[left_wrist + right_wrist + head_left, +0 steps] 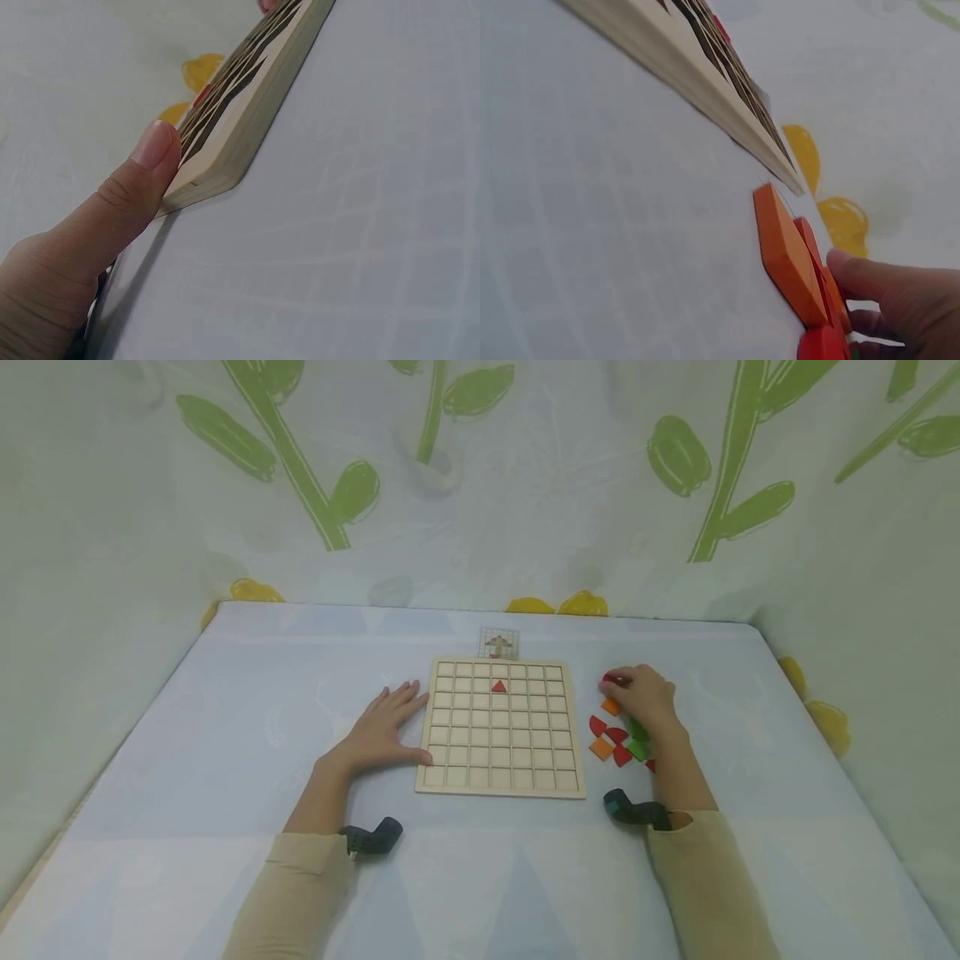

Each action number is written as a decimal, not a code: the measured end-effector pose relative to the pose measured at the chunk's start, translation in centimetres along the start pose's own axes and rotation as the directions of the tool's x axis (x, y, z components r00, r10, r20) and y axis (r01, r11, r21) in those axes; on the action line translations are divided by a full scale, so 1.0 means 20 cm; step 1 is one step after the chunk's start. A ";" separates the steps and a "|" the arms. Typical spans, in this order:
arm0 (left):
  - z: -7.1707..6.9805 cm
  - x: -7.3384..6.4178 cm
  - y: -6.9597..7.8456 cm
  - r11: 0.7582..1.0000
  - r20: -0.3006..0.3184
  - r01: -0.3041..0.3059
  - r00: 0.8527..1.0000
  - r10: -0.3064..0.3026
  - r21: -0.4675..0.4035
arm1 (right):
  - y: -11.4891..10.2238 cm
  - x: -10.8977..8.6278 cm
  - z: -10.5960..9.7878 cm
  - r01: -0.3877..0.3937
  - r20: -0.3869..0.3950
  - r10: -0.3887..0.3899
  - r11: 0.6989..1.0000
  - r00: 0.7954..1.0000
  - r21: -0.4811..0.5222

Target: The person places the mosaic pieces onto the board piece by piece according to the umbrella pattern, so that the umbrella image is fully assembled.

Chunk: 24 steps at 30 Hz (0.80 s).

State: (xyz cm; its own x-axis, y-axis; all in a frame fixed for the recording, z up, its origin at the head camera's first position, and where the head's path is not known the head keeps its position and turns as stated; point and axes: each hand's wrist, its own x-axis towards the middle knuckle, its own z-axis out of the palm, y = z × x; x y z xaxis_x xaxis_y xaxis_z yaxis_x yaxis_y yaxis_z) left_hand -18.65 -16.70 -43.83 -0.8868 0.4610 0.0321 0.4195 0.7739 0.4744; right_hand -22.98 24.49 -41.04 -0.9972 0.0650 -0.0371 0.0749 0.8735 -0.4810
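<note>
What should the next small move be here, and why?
Probably lift the red piece across to the wooden board: the right hand pinches it, the left hand touches the board's left edge, and only a red triangle sits there.

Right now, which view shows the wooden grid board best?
Head view: it shows the wooden grid board from above, all four sides. Left wrist shows one corner, nearly edge-on; right wrist, just a low-angle part.
</note>
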 end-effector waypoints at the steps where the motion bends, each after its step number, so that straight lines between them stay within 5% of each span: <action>1: 0.00 0.00 0.00 1.000 -0.001 0.002 1.000 -0.002 0.000 | -0.01 0.00 0.01 -0.007 -0.008 0.007 1.000 1.000 -0.001; 10: 0.00 0.00 -0.01 1.000 -0.003 0.013 1.000 -0.013 0.007 | -0.04 0.02 0.04 -0.004 -0.087 0.002 1.000 0.996 -0.025; 24: 0.00 0.00 0.00 1.000 0.007 0.006 1.000 -0.006 -0.004 | -0.06 0.00 0.01 -0.018 0.002 0.018 0.999 1.000 0.032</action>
State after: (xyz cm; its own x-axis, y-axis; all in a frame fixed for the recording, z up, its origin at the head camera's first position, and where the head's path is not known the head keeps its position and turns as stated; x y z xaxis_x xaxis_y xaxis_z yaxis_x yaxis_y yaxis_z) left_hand -18.75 -16.72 -43.82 -0.8880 0.4592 0.0235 0.4134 0.7750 0.4779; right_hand -23.09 23.38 -40.67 -0.9957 0.0801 -0.0472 0.0929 0.8562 -0.5082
